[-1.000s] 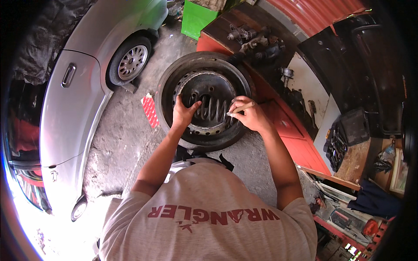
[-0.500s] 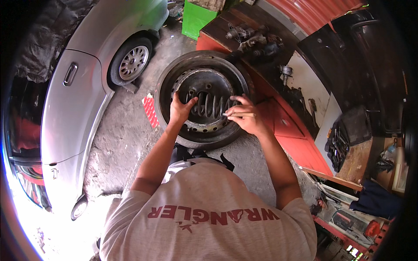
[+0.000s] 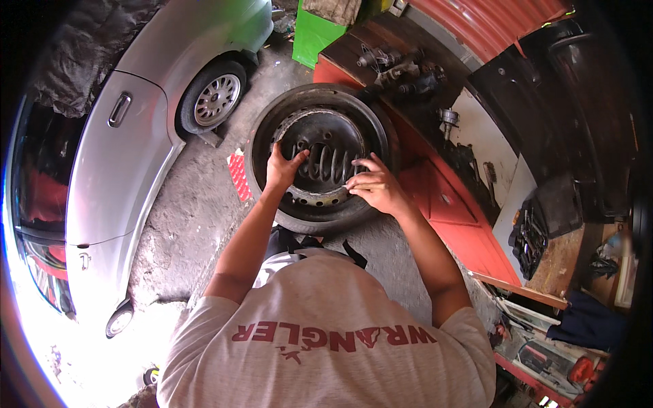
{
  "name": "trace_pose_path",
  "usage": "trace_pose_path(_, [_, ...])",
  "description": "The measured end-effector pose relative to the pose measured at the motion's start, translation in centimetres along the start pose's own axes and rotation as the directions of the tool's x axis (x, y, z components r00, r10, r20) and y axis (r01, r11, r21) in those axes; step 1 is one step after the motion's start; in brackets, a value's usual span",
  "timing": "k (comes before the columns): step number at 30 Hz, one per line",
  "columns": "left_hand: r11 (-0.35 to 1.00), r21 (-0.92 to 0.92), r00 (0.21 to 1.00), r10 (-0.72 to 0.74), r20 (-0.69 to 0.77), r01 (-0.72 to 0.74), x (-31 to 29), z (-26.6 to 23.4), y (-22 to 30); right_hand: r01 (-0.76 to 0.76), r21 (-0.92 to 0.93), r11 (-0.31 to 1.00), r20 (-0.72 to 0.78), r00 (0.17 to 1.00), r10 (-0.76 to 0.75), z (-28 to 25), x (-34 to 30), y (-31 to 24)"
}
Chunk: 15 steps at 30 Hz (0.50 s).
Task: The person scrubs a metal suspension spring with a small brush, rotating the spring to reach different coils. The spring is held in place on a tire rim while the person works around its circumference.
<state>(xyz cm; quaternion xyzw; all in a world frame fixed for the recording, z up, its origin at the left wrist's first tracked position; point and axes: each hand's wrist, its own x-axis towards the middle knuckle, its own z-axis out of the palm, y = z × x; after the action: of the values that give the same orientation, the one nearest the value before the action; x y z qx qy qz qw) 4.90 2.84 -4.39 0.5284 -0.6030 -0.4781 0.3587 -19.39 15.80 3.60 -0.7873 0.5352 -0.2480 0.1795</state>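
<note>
A dark coil spring (image 3: 326, 163) lies sideways over the middle of a black steel wheel with its tyre (image 3: 272, 119), which rests flat in front of me. My left hand (image 3: 281, 168) grips the spring's left end, thumb on top of the coils. At the right end, my right hand (image 3: 375, 185) has its fingers bent close against the coils. Pinched in it is a thin pale stick (image 3: 348, 188), of which only a light tip shows; its kind I cannot make out.
Left of me stands a silver car (image 3: 136, 156). On the right, a red cabinet (image 3: 449, 211) carries greasy metal parts (image 3: 401, 68) and a black tool case (image 3: 529, 234). A green box (image 3: 316, 34) stands at the back. Red-and-white patterned packaging (image 3: 239, 175) lies beside the tyre.
My right hand has shifted slightly left and turned, so the stick's tan length no longer shows. My left hand keeps its hold on the spring. The whole view has shifted a little.
</note>
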Motion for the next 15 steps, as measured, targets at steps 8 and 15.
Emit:
trace_pose_path(8, [0.999,0.041,1.000,0.026,0.010,-0.026,0.2,-0.2,0.3,-0.050,0.298,0.953,-0.258,0.957,0.131,-0.4,1.0,2.0])
trace_pose_path(15, [0.994,0.098,0.999,0.049,-0.014,-0.047,0.2,-0.1,0.1,0.041,0.234,0.971,-0.302,0.953,0.033,-1.1,0.7,1.3])
